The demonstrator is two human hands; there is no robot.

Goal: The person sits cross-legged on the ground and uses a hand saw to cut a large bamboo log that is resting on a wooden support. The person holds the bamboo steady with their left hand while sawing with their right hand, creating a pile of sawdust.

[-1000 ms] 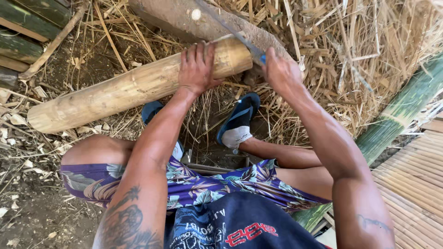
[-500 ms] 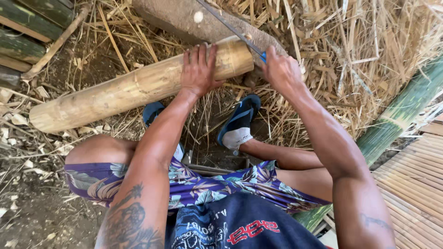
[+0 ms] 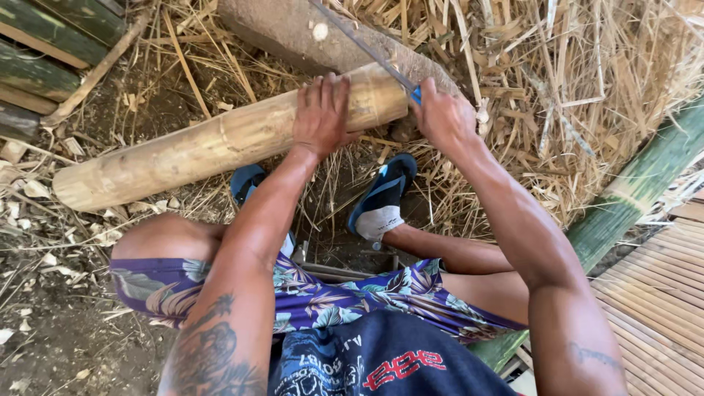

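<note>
The left hand [image 3: 320, 114] lies flat on the bamboo pole [image 3: 220, 143], fingers together and stretched over its top, pressing it down. The pole is thick, pale yellow-tan and streaked, with a cut round end at far left; it slants from lower left up to the right, under the left fingers. Its right end rests on a grey log [image 3: 293, 33], just left of the right fingers. The right hand [image 3: 444, 117] is clenched on the blue handle of a saw [image 3: 367, 48], whose thin blade runs up-left from the knuckles across the pole's end. Straw [image 3: 572, 81] lies beyond.
</note>
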